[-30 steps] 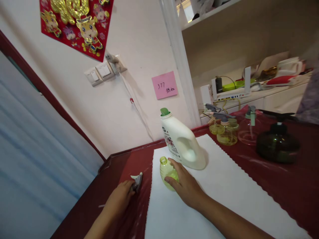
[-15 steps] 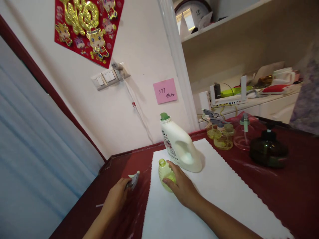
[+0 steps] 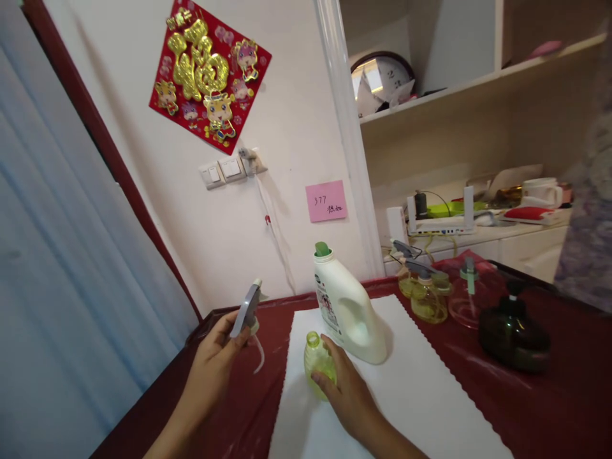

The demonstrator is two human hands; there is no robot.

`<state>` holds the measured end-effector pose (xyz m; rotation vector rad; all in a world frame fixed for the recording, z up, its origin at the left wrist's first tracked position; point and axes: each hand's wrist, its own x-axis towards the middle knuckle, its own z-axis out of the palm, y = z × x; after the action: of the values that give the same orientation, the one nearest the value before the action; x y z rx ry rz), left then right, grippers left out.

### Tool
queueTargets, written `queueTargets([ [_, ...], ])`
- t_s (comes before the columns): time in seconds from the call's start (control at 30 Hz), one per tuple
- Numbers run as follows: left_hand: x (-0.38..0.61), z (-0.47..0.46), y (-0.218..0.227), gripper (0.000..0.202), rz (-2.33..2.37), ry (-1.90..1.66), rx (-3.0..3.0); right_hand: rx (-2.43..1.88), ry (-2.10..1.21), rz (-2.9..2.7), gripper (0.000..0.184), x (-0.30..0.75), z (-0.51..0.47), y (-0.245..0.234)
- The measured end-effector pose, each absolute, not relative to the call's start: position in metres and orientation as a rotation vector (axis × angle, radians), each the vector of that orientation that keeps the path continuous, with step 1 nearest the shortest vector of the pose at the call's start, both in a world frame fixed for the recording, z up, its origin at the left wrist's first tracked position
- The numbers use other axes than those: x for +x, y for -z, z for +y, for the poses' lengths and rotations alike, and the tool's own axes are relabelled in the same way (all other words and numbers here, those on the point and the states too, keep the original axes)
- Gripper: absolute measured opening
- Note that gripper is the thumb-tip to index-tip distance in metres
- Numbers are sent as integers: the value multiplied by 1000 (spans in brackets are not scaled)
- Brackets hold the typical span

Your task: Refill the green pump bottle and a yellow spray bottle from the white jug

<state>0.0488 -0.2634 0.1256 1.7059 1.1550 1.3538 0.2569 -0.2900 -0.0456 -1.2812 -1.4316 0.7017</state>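
My left hand [image 3: 217,347] is closed around a grey spray nozzle [image 3: 247,310], held above the table with its pale tube hanging down to the right. My right hand [image 3: 347,386] grips a translucent yellow-green bottle [image 3: 313,363] from its right side. That bottle stands upright on a white sheet [image 3: 411,395], its threaded mouth uncovered. Just behind it rises a large pale detergent jug [image 3: 351,306] with a green spout piece at its neck and a hollow handle.
On the right of the dark red table [image 3: 482,363] are yellow spray bottles [image 3: 429,299], a clear pump bottle [image 3: 468,293] and a dark pump bottle [image 3: 514,338]. A blue curtain [image 3: 86,255] hangs at left. Behind stand a wall and a shelf with a router [image 3: 440,223].
My left hand has lifted the spray nozzle from low over the table and turned it upright, tube now dangling. My right hand stays on the bottle. The camera view has tilted up somewhat.
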Motion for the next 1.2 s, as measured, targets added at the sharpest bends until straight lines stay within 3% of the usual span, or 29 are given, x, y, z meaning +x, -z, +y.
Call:
queueTargets([
  [0.2,97,-275,-147,43,835,-1533,1354,-1293,-671,-1471,65,259,-283,59],
  [0.5,129,-257,-132,36,671,-1492,1219,-1288,-543,-1435,73,251,-261,100],
  [0.73,126,-239,-92,28,725,-1359,1196,-1254,-471,-1447,72,253,-259,118],
  [0.97,133,-237,-57,48,819,-1208,1122,-1196,-425,-1433,70,258,-257,131],
  [1.2,132,-238,-28,45,780,-1149,1187,-1221,-493,-1515,75,267,-255,130],
])
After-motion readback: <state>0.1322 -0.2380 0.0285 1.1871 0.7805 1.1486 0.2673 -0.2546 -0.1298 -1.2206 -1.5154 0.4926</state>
